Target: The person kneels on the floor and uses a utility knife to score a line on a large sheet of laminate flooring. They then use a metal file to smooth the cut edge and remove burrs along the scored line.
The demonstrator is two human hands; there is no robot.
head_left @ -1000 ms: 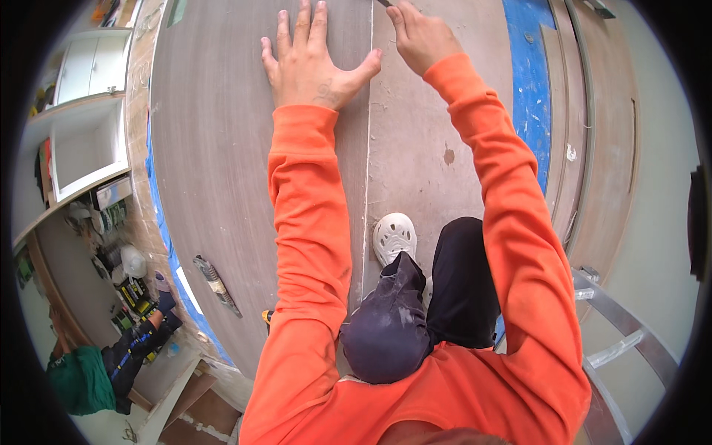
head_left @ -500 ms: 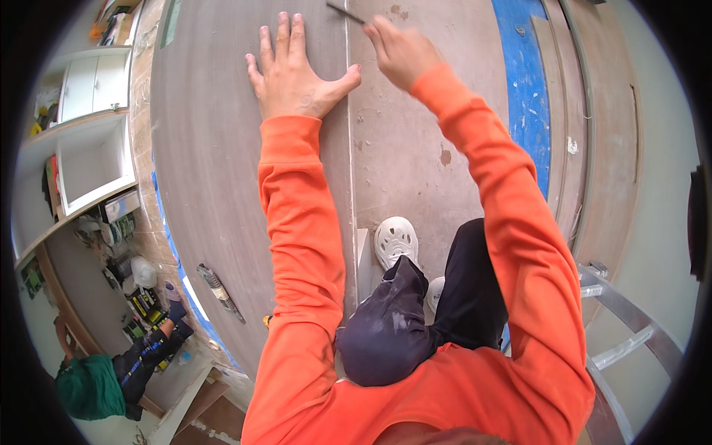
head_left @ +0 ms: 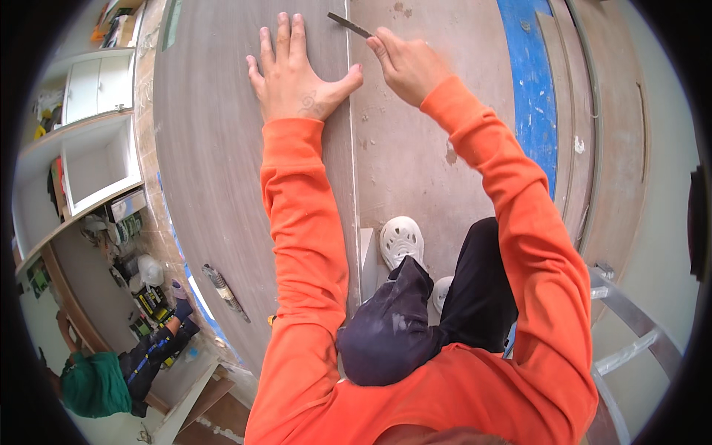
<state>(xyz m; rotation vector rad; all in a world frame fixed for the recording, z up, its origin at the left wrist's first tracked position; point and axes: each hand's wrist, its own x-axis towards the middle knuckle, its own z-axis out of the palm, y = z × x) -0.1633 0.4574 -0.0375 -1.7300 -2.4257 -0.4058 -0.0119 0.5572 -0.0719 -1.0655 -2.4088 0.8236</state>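
Two hands are working up top: left hand (head_left: 297, 78) is lying flat w/ fingers spread on the grey panel (head_left: 222, 163), gripping nothing, thumb reaching to the panel's right edge. Right hand (head_left: 408, 67) is clenching a thin dark tool (head_left: 350, 25), which is sticking up-left from the fingers, tip lying just over the edge seam, close above the left thumb. Below the grip, both orange sleeves (head_left: 304, 245) are covering much of the panel edge. Further below the right hand, a white shoe (head_left: 401, 239) is standing on the bare concrete, beside a bent dark-trousered knee (head_left: 386, 334). Right of the grip, a blue strip (head_left: 530, 81) is running past stacked boards. Far below-left of the left hand, another person in green (head_left: 93, 382) is crouching near shelves w/ clutter. A handle (head_left: 222, 289) is sitting low on the panel.
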